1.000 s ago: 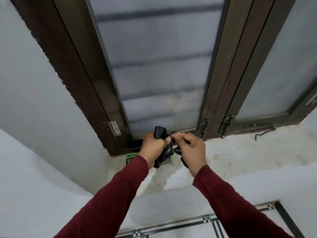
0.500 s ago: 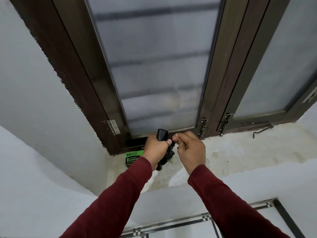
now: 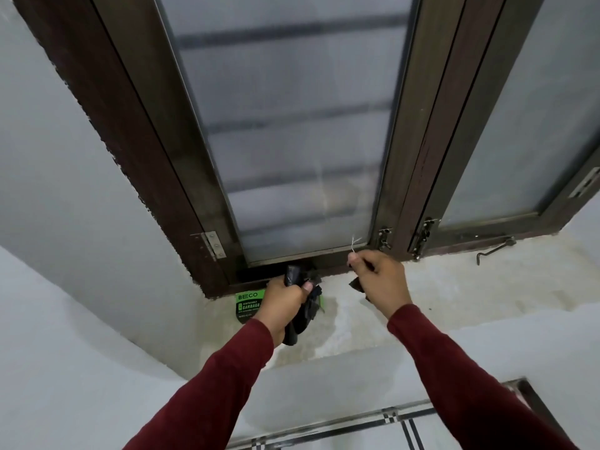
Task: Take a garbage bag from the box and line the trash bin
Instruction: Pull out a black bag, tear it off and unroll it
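My left hand (image 3: 281, 302) is closed around a roll of black garbage bags (image 3: 302, 315) above the window sill; its crumpled end sticks out above and below the fist. My right hand (image 3: 380, 280) has drawn off to the right and pinches a thin white tie (image 3: 353, 245) between thumb and forefinger, with a small black scrap (image 3: 357, 285) under the palm. The green and black garbage bag box (image 3: 248, 306) lies flat on the sill, partly hidden behind my left hand. No trash bin is in view.
The stained stone sill (image 3: 454, 287) runs along a dark wooden window frame (image 3: 136, 141) with frosted panes. Latches (image 3: 384, 238) and a hook (image 3: 495, 248) sit at the frame's base. A white wall (image 3: 65, 222) closes the left side. Tiled floor (image 3: 373, 430) shows below.
My hands were together on the roll; now the right hand has pulled away to the right with the white tie, while the left hand keeps the roll.
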Tool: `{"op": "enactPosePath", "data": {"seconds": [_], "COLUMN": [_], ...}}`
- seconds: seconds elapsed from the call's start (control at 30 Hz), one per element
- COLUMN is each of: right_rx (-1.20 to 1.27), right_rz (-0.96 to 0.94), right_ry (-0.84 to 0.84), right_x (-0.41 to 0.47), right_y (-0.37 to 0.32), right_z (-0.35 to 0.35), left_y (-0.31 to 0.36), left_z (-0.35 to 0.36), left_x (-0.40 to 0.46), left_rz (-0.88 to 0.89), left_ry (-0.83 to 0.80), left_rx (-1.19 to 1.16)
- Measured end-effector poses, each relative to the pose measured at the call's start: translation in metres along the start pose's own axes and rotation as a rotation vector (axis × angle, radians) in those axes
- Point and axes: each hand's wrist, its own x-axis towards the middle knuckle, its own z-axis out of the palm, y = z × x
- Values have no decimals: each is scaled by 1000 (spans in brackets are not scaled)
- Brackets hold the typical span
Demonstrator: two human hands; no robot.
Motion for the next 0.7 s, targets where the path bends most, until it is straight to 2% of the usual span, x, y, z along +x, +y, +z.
{"op": "enactPosePath", "data": {"seconds": [0.1,0.17,0.23,0.3,0.37,0.47,0.63,0.7], "right_rx": [122,78,70,-20,-256,-586,-708,-772], "right_rz": [318,344,261,145,34,-103,-302,-350], "right_ry": [-242,-324,-226,-229,-280,-197,48,82], "right_x": [15,17,12,2,1,2,4,3], "right_y": [1,3,4,8,14,13,22,29], "right_z": [17,16,14,8,3,-8,-15,-15], "left_y": [-3,-1,1,2,1,-1,-5,-6], "left_z": [-2,-2,-1,2,3,1,0,2], "left_x": [2,5,9,11,12,15,19,19], "left_rz": [-40,-84,-114,-141,-167,-154,-100,-87], "left_ry": [-35,-75,-97,-117,-110,-61,-61,-40], "left_rx": [-100,-244,-311,-353,-387,-302,-259,-211]}}
